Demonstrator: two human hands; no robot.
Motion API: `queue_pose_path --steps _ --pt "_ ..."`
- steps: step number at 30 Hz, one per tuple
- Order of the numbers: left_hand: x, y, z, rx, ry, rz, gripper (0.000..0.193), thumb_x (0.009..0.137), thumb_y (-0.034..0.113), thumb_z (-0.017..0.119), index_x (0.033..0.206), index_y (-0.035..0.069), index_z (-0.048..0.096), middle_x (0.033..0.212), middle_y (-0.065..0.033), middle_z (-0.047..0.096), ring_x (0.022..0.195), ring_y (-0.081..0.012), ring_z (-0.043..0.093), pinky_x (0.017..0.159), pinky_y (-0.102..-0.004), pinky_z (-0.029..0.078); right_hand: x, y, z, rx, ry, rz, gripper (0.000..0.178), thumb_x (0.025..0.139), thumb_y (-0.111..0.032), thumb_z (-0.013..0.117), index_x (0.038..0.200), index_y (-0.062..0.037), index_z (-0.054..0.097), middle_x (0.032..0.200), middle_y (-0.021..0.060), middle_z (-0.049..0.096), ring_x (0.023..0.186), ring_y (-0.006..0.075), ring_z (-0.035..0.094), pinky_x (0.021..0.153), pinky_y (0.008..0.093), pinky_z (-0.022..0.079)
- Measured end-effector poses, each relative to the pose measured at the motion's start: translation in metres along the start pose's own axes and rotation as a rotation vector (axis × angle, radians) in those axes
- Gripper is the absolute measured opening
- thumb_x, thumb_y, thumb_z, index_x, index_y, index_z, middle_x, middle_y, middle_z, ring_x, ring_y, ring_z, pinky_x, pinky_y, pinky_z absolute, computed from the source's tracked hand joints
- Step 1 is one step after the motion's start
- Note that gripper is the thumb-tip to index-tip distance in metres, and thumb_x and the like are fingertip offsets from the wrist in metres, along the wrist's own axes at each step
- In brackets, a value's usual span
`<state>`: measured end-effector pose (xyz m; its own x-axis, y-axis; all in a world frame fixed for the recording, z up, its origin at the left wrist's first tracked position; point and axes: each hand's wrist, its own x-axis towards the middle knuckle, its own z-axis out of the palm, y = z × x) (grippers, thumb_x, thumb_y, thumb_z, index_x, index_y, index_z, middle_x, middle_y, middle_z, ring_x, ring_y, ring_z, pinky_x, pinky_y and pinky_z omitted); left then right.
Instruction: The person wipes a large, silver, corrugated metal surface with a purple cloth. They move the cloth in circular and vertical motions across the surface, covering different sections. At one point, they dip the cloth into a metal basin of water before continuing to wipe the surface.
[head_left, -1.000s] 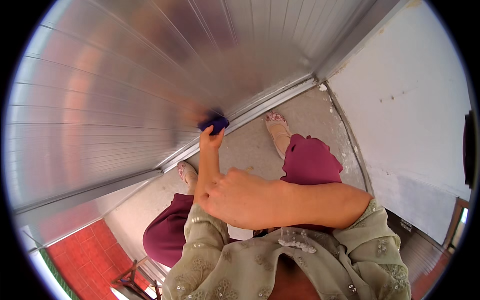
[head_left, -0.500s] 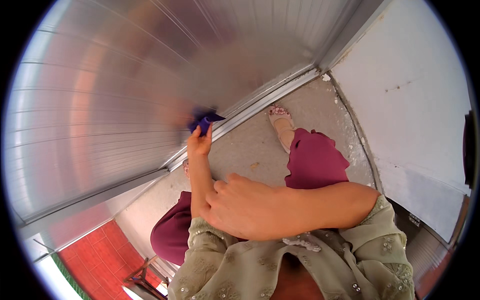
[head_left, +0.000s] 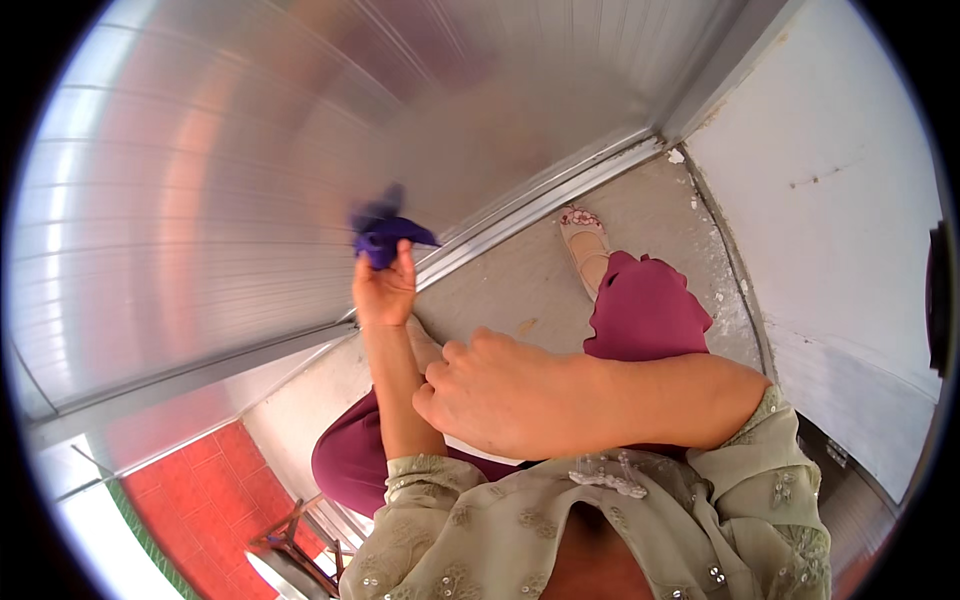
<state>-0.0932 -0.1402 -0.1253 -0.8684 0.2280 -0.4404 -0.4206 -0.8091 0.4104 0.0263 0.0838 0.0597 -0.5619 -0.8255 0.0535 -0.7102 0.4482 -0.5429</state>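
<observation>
Grey concrete floor (head_left: pixel 480 300) in the middle, edged on the far side by a metal track (head_left: pixel 545 208) and a shiny ribbed panel (head_left: pixel 250 200); scuffed white wall (head_left: pixel 830 230) to the right, red tiles (head_left: pixel 205 490) at the near left. Grips a bunched purple cloth (head_left: pixel 382 243) in the left hand (head_left: pixel 385 290), fingers (head_left: pixel 405 262) closed on its near side, low on the panel, with a dark reflection (head_left: pixel 380 205) just beyond; contact hard to tell. Holds the right hand (head_left: pixel 485 385) across toward the left, fingers curled closed, beside the left forearm (head_left: pixel 395 375); touching or apart, impossible to say. Farther right, beige flowered shoe (head_left: pixel 583 245) on the concrete, maroon trouser leg (head_left: pixel 650 310) nearer.
</observation>
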Motion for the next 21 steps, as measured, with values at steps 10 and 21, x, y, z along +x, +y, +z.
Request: queue_pose_path --steps 10,21 --pt "0.019 0.017 -0.037 -0.201 0.274 -0.016 0.031 0.096 0.014 0.042 0.120 -0.005 0.045 0.116 -0.0249 0.051 0.103 -0.0353 0.057 0.087 -0.0439 0.055 0.006 -0.005 0.000 0.030 -0.016 -0.027 0.010 0.072 -0.009 0.060 0.074 -0.0004 0.055 0.069 0.0102 0.060 0.067 0.0231 0.062 0.054 0.0337 0.047" --pt "0.115 -0.060 -0.156 -0.124 0.766 -0.033 0.023 0.095 0.005 0.038 0.114 0.004 0.052 0.115 -0.0123 0.058 0.104 -0.0320 0.057 0.089 -0.0521 0.052 -0.001 0.002 0.001 0.083 -0.100 0.058 0.011 0.071 -0.007 0.060 0.078 0.0002 0.055 0.073 0.0092 0.059 0.069 0.0218 0.059 0.054 0.0338 0.045"
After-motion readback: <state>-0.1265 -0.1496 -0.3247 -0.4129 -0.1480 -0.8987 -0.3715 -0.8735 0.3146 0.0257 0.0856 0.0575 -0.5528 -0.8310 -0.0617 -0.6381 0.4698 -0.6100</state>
